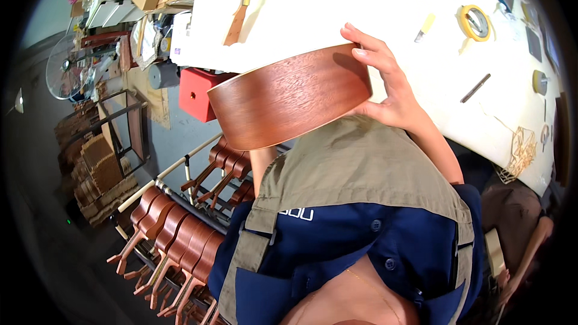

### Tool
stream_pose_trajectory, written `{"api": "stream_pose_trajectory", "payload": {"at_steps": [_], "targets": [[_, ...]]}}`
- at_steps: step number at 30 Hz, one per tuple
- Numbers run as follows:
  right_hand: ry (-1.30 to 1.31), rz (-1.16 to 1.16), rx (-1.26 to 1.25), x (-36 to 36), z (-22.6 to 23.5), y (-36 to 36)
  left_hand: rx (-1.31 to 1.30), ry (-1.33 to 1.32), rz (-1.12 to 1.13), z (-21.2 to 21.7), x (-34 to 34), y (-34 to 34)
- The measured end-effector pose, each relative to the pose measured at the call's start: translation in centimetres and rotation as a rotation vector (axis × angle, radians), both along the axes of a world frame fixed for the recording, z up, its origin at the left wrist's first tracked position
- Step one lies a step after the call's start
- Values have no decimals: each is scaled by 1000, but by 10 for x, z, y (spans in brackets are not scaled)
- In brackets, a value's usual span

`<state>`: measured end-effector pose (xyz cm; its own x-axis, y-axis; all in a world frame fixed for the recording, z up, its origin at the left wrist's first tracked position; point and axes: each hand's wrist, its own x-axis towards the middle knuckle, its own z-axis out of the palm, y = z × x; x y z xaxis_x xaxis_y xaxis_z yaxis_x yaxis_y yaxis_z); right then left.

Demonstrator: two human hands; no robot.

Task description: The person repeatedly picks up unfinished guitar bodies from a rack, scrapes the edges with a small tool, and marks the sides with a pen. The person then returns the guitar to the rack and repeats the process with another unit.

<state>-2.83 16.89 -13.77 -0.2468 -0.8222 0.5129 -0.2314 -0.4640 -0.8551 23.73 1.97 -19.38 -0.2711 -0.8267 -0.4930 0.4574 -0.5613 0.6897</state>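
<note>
A reddish-brown wooden ukulele body is raised over the near edge of the white worktable, its curved side facing me and thin pale edging along both rims. My right hand is closed around its right end, with fingers on the upper rim and thumb by the lower one. From below, my left forearm reaches up behind the body's left part. The body hides my left hand and its fingers. The olive apron on my front lies just beneath the body.
A rack of several wooden instrument bodies with necks stands at lower left. Beyond it are a red stool and a fan. On the table lie a tape roll, a yellow-handled blade, a dark slim tool and tangled bands.
</note>
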Motion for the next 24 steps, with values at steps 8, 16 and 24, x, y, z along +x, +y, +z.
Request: {"api": "stream_pose_trajectory", "payload": {"at_steps": [8,16,24], "targets": [[120,-230,73,-15,-41,11,-36,-7,-34,-2,-2,-20],[-606,-69,217,-16,-79,19,-36,196,216,23,-20,-29],[-363,-157,365,-22,-112,21,-360,-27,231,10,-38,-27]]}}
